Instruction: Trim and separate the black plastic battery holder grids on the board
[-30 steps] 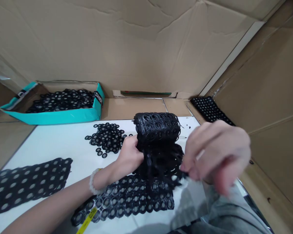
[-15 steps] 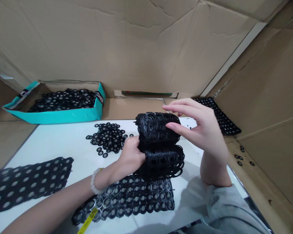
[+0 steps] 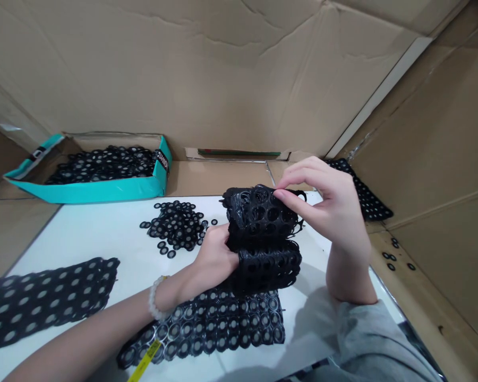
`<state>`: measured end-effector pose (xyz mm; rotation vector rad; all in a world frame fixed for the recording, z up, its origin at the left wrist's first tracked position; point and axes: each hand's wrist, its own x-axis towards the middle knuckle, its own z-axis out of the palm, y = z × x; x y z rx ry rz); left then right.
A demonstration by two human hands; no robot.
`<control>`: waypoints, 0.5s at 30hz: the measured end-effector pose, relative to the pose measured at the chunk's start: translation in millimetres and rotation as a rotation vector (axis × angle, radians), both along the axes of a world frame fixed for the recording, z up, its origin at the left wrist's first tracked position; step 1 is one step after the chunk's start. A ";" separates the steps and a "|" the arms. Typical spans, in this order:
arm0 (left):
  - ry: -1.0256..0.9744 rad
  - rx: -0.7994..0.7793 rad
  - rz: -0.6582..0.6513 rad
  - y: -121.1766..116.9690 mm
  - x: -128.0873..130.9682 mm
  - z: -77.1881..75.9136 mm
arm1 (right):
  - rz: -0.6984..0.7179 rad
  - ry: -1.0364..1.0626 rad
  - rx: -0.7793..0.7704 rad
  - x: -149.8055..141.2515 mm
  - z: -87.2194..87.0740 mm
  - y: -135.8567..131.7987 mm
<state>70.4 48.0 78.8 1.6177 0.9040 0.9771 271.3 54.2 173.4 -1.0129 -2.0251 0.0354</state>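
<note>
On the white table (image 3: 63, 233), your folded sheet of black punched rings (image 3: 265, 233) sits clasped at the side by your closed left hand (image 3: 215, 254) and pinched at the top by your right hand (image 3: 322, 204); beyond, a teal box (image 3: 103, 192) reads "SHIO" on a black band, and a yellow strip (image 3: 144, 361) crosses a flat ring sheet (image 3: 219, 323)

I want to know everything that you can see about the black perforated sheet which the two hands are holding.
The black perforated sheet is a flexible, rubbery-looking web of joined round rings, folded into two stacked layers, with ragged, torn-looking edges. The left hand holds its side, and the right hand pinches the upper fold. Its lower layer lies over another flat ring sheet.
</note>
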 end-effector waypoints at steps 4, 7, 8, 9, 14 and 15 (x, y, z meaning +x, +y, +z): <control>0.013 0.008 0.009 0.6 -0.9 -3.3 | 0.077 0.087 -0.040 2.9 3.0 -6.7; 0.006 0.000 0.007 0.6 -0.6 -3.9 | 0.180 0.155 -0.107 6.5 3.5 -10.5; 0.000 -0.005 0.008 0.5 -0.3 -3.1 | 0.211 0.168 -0.121 7.5 3.6 -11.8; -0.007 -0.012 0.012 0.4 0.1 -1.8 | 0.231 0.176 -0.132 8.1 3.7 -13.0; -0.022 -0.057 0.051 2.1 1.3 4.4 | 0.157 0.171 -0.122 5.6 3.9 -17.6; -0.026 -0.059 0.057 3.0 1.2 4.5 | 0.124 0.161 -0.110 4.4 3.5 -17.6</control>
